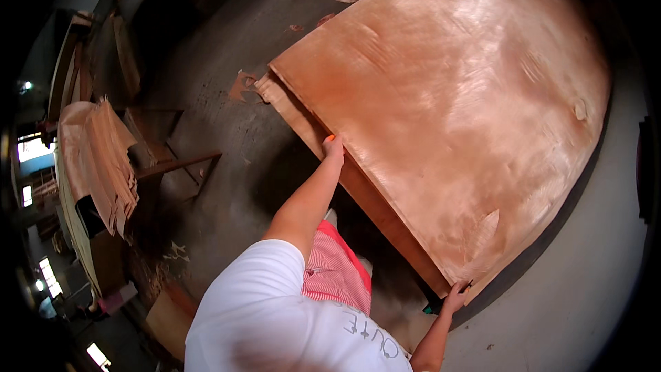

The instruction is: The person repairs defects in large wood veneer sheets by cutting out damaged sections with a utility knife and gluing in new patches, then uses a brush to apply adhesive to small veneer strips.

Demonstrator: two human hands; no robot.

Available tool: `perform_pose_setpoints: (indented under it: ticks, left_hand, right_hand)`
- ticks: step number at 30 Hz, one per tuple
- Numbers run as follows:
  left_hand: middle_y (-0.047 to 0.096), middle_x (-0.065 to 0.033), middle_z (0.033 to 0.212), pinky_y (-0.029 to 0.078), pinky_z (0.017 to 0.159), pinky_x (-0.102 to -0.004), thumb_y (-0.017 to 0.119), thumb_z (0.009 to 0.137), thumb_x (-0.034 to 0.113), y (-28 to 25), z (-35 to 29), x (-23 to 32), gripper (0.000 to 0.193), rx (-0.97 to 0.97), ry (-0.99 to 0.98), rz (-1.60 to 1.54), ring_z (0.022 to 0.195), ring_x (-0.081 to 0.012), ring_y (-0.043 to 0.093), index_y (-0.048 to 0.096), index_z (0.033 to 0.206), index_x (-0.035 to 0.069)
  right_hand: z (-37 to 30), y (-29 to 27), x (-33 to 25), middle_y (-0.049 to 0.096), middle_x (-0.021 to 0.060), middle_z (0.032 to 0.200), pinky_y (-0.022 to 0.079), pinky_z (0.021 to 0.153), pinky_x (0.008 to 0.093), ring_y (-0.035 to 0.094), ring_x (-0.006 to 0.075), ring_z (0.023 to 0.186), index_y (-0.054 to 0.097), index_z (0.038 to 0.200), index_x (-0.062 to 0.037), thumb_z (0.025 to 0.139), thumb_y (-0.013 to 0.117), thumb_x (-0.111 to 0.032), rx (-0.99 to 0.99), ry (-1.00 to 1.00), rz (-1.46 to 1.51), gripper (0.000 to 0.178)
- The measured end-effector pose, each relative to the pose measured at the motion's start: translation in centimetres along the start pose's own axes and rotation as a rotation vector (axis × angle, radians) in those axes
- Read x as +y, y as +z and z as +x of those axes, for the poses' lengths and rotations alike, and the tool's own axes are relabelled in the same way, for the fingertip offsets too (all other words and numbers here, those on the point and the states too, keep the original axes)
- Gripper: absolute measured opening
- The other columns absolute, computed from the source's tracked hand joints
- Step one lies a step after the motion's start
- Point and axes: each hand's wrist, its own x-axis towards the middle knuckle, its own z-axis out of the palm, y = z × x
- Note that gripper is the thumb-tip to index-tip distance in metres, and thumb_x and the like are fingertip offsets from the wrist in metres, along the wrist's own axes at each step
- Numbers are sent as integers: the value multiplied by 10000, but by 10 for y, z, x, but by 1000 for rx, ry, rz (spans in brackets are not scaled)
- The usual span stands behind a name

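Two hands, one large sheet, catalogued from my remote view.

Sheet (441, 117): reddish-tan, thin, shiny in patches; lies over a lower layer (394, 217), filling the upper right.

Left hand (333, 146): narrow, thumb and fingers apparently nipping the sheet's near edge; an orange spot at its tip, nature unclear to me.

Right hand (454, 297): at the near right corner, beside a small dark object (469, 285); fingers partly hidden, so I cannot tell how far they close.

Handling: I judge a light pinch, hands level and tension even between them, to be best; a sharp pull would likely split so thin a material. The leaf-shaped patch (485, 234) near the right hand merits care.

Edges: near edge, running slantwise between left and right corners, with a dark gap above the lower layer.

Room: grey floor (231, 138) on the left, up to a pile of thin sheets (103, 165); scraps (243, 87) by the left corner; paler ground (551, 303) on the right.
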Motion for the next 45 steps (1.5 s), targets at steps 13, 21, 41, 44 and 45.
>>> perform_pose_setpoints:
  ticks: [13, 21, 41, 44, 45]
  left_hand:
    - [489, -3, 652, 384, 436, -264, 558, 863, 243, 4, 11, -24, 204, 152, -28, 186, 517, -113, 446, 555, 919, 47]
    - [479, -22, 603, 380, 400, -293, 504, 882, 252, -34, 54, -51, 200, 244, 136, 313, 460, -144, 447, 538, 854, 57]
    - [94, -183, 1435, 117, 1044, -501, 328, 785, 698, 60, -90, -78, 900, -24, -325, 214, 1312, -399, 145, 39, 1410, 119]
    - [96, -184, 1435, 130, 1036, -518, 329, 787, 689, 63, -88, -83, 888, 8, -291, 175, 1306, -388, 167, 62, 1407, 112]
    - [96, -185, 1434, 132, 1034, -525, 332, 789, 684, 64, -87, -83, 883, 16, -287, 163, 1305, -385, 171, 67, 1406, 111]
  right_hand:
    - [19, 37, 6, 551, 248, 1110, 429, 834, 417, 535, 368, 1016, 472, 1192, 47, 782, 529, -505, -169, 70, -189, 690]
    - [25, 60, 8, 493, 231, 1213, 399, 901, 384, 501, 333, 1098, 423, 1251, 27, 807, 540, -406, -237, -132, 41, 630]
    - [34, 111, 75, 614, 206, 870, 459, 695, 445, 590, 377, 824, 497, 1064, -30, 811, 538, -400, -122, 150, 6, 450]
    - [38, 118, 79, 615, 200, 833, 460, 674, 451, 593, 373, 799, 492, 1070, -46, 818, 532, -385, -112, 143, 19, 425]
    - [40, 120, 81, 616, 199, 831, 461, 672, 452, 594, 373, 797, 491, 1072, -49, 818, 531, -384, -120, 153, 22, 423]
